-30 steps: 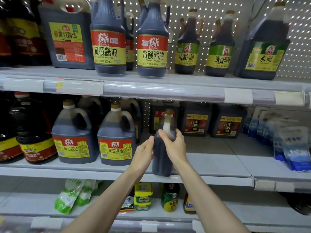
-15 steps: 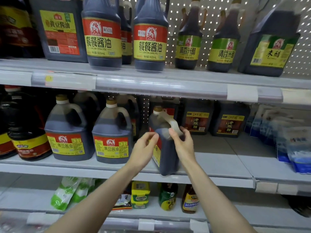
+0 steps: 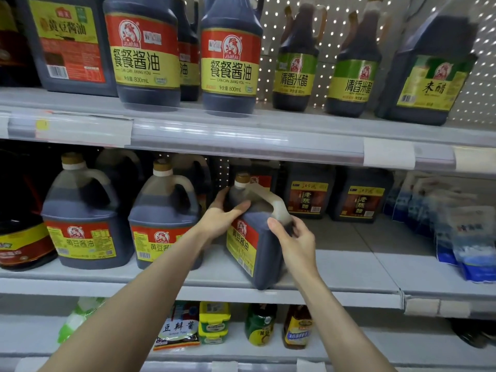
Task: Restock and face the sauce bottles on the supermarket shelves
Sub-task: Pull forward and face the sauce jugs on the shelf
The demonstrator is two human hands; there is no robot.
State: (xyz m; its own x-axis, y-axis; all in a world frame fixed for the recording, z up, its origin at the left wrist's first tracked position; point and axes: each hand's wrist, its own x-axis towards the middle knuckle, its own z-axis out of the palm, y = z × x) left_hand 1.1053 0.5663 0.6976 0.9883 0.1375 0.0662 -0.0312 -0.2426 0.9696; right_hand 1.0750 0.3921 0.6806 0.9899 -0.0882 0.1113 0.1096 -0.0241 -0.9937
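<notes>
A dark soy sauce jug (image 3: 255, 245) with a pale handle and a red and yellow label stands on the middle shelf (image 3: 349, 275), near its front edge. Its label faces left and partly toward me. My left hand (image 3: 221, 217) grips the jug's shoulder below the cap. My right hand (image 3: 294, 237) holds its right side at the base of the handle. Two matching jugs (image 3: 86, 224) (image 3: 163, 226) stand to the left with labels facing front.
The top shelf (image 3: 241, 130) carries tall soy sauce and vinegar bottles (image 3: 229, 57). Two dark square vinegar jugs (image 3: 307, 196) stand at the back right of the middle shelf, and blue pouches (image 3: 461, 237) lie at far right. Small jars and packets (image 3: 214, 322) fill the shelf below.
Both hands have turned the jug on the shelf, so its label now shows on the left face and its handle points right. The camera moved closer.
</notes>
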